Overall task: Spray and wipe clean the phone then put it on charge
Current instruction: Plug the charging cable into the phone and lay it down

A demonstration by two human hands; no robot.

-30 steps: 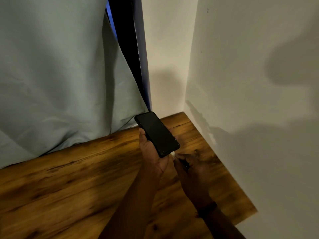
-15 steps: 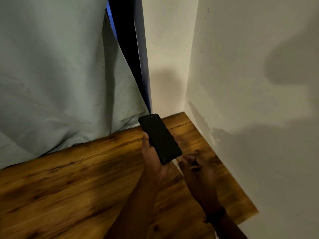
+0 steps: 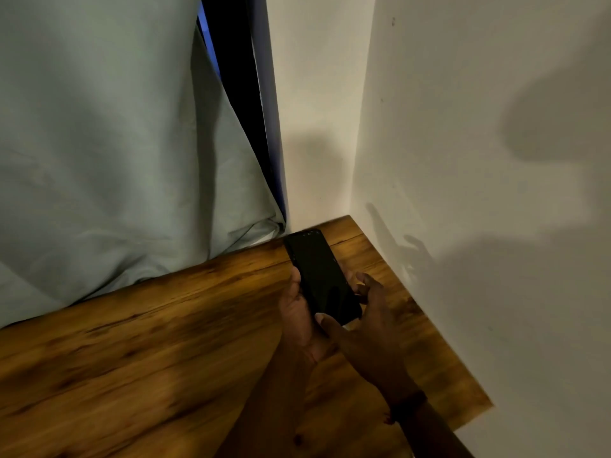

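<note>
A black phone (image 3: 320, 275) with a dark screen is held face up above the far right corner of the wooden table (image 3: 148, 342). My left hand (image 3: 297, 313) cradles it from below, thumb along its left edge. My right hand (image 3: 373, 328) reaches over the phone's lower end, with the thumb on the bottom left corner and the fingers curled against the right edge. A small pale spot shows just under the phone's bottom edge; I cannot tell what it is. No spray bottle, cloth or charger is plainly in view.
A pale blue-grey curtain (image 3: 99, 143) hangs down onto the table's far edge on the left. White walls (image 3: 479, 160) close the corner behind and to the right of the table. A dark gap (image 3: 234, 94) shows beside the curtain.
My right hand moved up from below the phone's bottom end and now clasps its lower part. The phone shifted slightly right and down in view. The thin white piece by its base is no longer distinct.
</note>
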